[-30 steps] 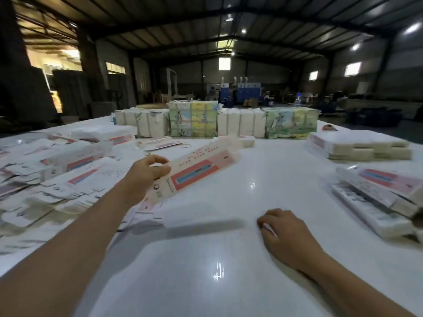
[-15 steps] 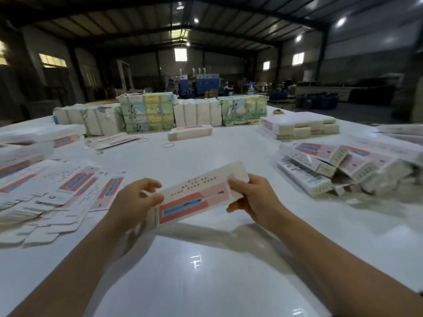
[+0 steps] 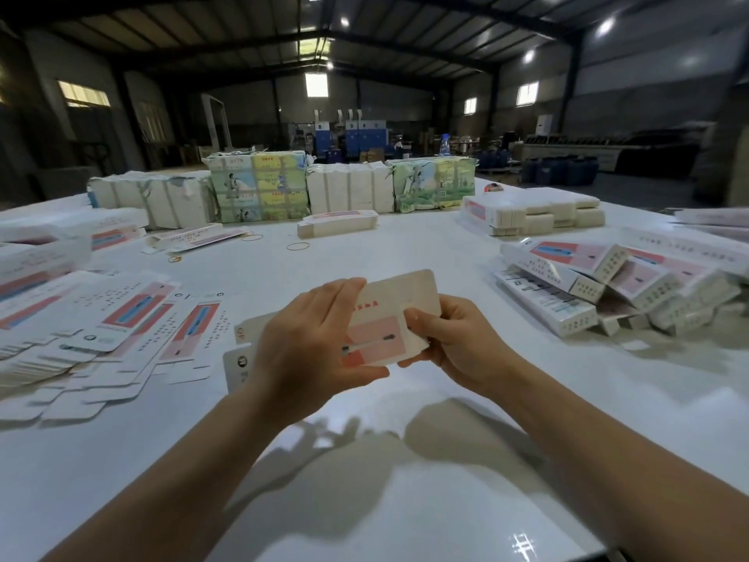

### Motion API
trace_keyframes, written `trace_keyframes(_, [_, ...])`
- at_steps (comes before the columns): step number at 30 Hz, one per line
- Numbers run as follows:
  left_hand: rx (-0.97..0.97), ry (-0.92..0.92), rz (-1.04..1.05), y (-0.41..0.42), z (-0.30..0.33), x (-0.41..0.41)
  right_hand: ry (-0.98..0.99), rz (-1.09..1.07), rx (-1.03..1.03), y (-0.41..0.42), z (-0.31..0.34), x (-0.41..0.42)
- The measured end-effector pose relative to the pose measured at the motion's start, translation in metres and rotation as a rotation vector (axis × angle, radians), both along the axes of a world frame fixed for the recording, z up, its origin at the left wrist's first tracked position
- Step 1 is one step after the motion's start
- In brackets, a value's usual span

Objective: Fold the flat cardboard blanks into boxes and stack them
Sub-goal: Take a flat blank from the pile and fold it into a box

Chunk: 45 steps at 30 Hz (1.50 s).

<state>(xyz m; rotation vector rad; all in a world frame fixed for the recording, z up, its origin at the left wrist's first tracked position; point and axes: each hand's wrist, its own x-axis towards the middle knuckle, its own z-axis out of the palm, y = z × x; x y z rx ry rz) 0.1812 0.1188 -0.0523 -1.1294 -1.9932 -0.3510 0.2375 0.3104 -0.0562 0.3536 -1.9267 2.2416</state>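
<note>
A flat cardboard blank (image 3: 389, 314), white with a pink and red printed panel, is held up over the white table (image 3: 364, 500) in front of me. My left hand (image 3: 312, 346) grips its left side, fingers across the front and thumb under the bottom edge. My right hand (image 3: 458, 342) pinches its right edge. More of the blank (image 3: 239, 358) shows behind my left wrist. A spread of flat blanks (image 3: 121, 330) lies on the left. Folded boxes (image 3: 608, 285) are piled on the right.
Wrapped bundles (image 3: 259, 188) line the table's far side, with one folded box (image 3: 338, 225) and rubber bands (image 3: 298, 246) before them. A stack of blanks (image 3: 535, 212) sits far right. More boxes (image 3: 44, 245) lie at the far left.
Both hands have drawn together at the table's centre and the blank has turned more upright between them. One second ago only my left hand held it, while my right rested on the table.
</note>
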Motion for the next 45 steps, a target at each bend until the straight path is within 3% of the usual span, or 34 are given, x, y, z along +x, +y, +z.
trace_keyframes(7, [-0.028, 0.043, 0.08, 0.01, 0.004, 0.007, 0.187, -0.313, 0.293, -0.001, 0.001, 0.004])
trace_keyframes(15, [-0.027, -0.057, 0.066, 0.004, 0.005, 0.007, 0.091, -0.245, 0.212, 0.003, 0.002, 0.004])
trace_keyframes(21, [-0.026, -0.135, 0.106, -0.003, 0.002, 0.003, 0.126, -0.3, 0.175, 0.004, 0.004, 0.004])
trace_keyframes(25, [0.065, -0.189, 0.124, -0.011, 0.007, -0.002, 0.284, -0.608, 0.081, 0.001, 0.0, 0.006])
trace_keyframes(28, [0.165, -0.28, 0.138, -0.014, 0.009, -0.004, 0.438, -0.777, 0.249, -0.002, -0.004, 0.008])
trace_keyframes(31, [0.199, -0.325, 0.121, -0.015, 0.009, -0.005, 0.572, -0.76, 0.502, -0.013, -0.009, 0.007])
trace_keyframes(38, [0.134, -0.34, 0.098, -0.005, 0.003, -0.003, 0.686, -0.743, 0.701, -0.024, -0.013, 0.008])
trace_keyframes(42, [0.095, -0.382, 0.097, -0.006, 0.001, -0.005, 0.677, -0.732, 0.752, -0.023, -0.012, 0.01])
trace_keyframes(45, [0.049, -0.425, 0.104, -0.009, 0.002, -0.008, 0.518, -0.642, 0.663, -0.021, -0.01, 0.01])
